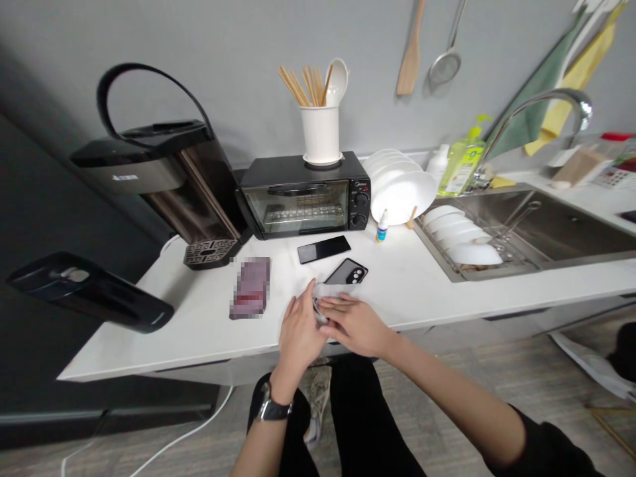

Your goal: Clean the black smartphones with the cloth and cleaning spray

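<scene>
At the front edge of the white counter, my left hand [302,331] and my right hand [356,326] are close together. Both have their fingers curled around a thin, whitish crumpled sheet [342,289], which is mostly hidden between them; its kind is unclear. Just beyond the fingers lies a dark phone case [345,271] with camera holes, partly covered by the sheet. A black smartphone [324,250] lies flat behind it. A small white-capped bottle [381,226] with a blue and yellow label stands to the right. Left of my hands is a blurred-out purplish packet [251,288].
A toaster oven [305,195] stands at the wall with a white utensil holder [320,132] on top. Left are a water dispenser [183,185] and a dark cylindrical appliance [89,291]. Right are racked plates [402,185], a soap bottle [462,162] and a sink [571,248].
</scene>
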Motion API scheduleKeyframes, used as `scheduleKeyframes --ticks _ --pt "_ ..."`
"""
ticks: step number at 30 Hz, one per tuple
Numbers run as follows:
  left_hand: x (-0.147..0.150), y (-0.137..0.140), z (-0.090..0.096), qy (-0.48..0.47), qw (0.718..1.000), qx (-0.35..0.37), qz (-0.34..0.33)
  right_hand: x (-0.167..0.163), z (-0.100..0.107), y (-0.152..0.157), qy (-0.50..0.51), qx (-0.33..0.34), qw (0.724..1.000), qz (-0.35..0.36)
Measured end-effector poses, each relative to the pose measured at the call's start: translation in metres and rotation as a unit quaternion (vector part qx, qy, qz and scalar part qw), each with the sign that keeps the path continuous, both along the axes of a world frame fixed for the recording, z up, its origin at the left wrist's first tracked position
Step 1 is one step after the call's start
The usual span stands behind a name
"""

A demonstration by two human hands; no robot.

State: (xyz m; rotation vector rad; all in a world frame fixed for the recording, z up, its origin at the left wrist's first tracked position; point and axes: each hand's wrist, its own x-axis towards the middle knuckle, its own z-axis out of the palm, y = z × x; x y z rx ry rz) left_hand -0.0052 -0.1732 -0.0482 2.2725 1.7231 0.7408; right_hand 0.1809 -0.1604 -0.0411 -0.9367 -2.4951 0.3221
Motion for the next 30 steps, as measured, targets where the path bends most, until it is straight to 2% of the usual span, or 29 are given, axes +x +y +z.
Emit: scheduleKeyframes --ticks 4,9,11,14,16,19,22,24,27,30 --pt "0.0 0.0 0.003 -0.011 1.0 0.013 -0.001 0.029 0.004 -0.001 -0.005 -0.007 1.0 -0.019" --pt "0.003 0.001 0.008 -0.032 0.999 0.007 -0.005 0.063 -0.003 0.028 -0.05 0.066 0.986 -0.145" --pt "0.004 0.002 0.008 -0.034 0.999 -0.003 -0.007 0.059 -0.008 0.039 -0.053 0.08 0.982 -0.164" --pt "0.002 0.002 0.007 -0.036 0.999 -0.012 -0.014 0.033 -0.009 0.044 -0.047 0.078 0.978 -0.186" --pt "0.0 0.002 0.007 -0.038 0.999 -0.019 -0.017 0.011 -0.007 0.036 -0.042 0.067 0.979 -0.189" --pt "-0.004 0.002 0.006 -0.036 0.998 -0.036 -0.027 -0.012 -0.002 0.01 -0.016 0.035 0.991 -0.125" --pt "-0.004 0.001 0.007 -0.027 0.998 -0.044 -0.039 -0.012 0.0 -0.015 0.024 -0.003 0.998 -0.052" --pt "-0.003 0.0 0.008 -0.029 0.998 -0.041 -0.029 0.003 0.0 -0.021 0.031 -0.015 0.999 -0.04" --pt "0.002 0.0 0.011 -0.043 0.998 -0.036 -0.01 0.034 -0.002 -0.007 0.007 0.007 0.998 -0.067" --pt "0.005 0.001 0.013 -0.054 0.998 -0.04 -0.004 0.053 -0.006 0.019 -0.027 0.054 0.986 -0.153"
